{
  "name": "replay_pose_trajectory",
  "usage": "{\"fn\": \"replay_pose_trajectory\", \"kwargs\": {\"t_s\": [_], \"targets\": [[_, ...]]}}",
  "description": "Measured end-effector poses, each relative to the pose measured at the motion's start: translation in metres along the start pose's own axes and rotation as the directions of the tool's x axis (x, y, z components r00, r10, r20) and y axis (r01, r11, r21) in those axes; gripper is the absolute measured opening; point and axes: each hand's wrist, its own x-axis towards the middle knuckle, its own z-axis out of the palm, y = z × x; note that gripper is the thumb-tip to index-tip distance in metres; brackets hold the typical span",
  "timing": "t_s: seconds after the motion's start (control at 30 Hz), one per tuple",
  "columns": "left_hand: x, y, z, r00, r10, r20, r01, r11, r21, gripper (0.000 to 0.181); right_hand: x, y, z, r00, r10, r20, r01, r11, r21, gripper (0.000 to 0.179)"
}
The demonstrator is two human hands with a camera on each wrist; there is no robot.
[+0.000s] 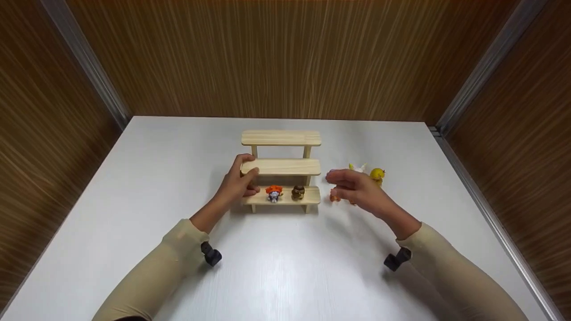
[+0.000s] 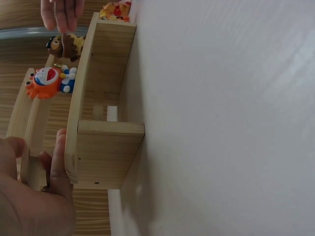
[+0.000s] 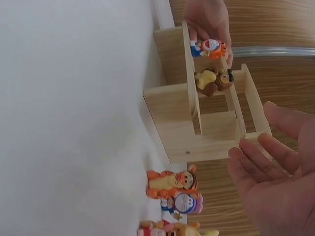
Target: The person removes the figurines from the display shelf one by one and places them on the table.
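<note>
A small three-step wooden display stand (image 1: 285, 166) stands on the white table. My left hand (image 1: 233, 182) grips its left end at the middle step, with lower fingers by the bottom step. On the bottom step are a blue-and-white figurine in an orange crab hat (image 2: 45, 82) and, to its right, a brown owl-like figurine (image 3: 214, 81). My right hand (image 1: 362, 189) hovers just right of the stand, fingers extended, holding nothing. Behind and below it stand an orange tiger figurine (image 3: 172, 183) and a blue figurine with purple ears (image 3: 185, 202), partly hidden in the head view.
More figurines stand right of the stand, among them a yellow round-headed one (image 1: 377, 174) and a white one with yellow tips (image 1: 358, 167). Wood-grain panels (image 1: 276, 58) enclose the white table (image 1: 285, 267) at the back and both sides.
</note>
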Motion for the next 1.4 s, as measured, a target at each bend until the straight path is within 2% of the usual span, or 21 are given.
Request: {"fn": "replay_pose_trajectory", "kwargs": {"t_s": [0.27, 0.77, 1.07, 1.4], "targets": [[-0.001, -0.001, 0.000, 0.999, 0.029, -0.028, -0.028, 0.999, 0.015, 0.043, 0.008, 0.002, 0.020, 0.998, -0.032, 0.059, 0.029, 0.998, 0.046, 0.046], [0.000, -0.001, 0.000, 0.999, 0.026, -0.034, -0.025, 0.999, 0.028, 0.044, 0.028, 0.008, 0.049, 0.990, -0.060, 0.125, 0.038, 0.984, 0.174, 0.057], [-0.001, 0.001, 0.001, 0.999, 0.024, -0.040, -0.023, 0.999, 0.033, 0.041, 0.039, 0.008, 0.058, 0.988, -0.075, 0.133, 0.056, 0.988, 0.144, 0.058], [-0.001, 0.000, 0.001, 0.999, 0.028, -0.047, -0.026, 0.999, 0.042, 0.041, 0.044, 0.013, 0.064, 0.986, -0.131, 0.103, 0.122, 0.989, 0.088, 0.042]]}}
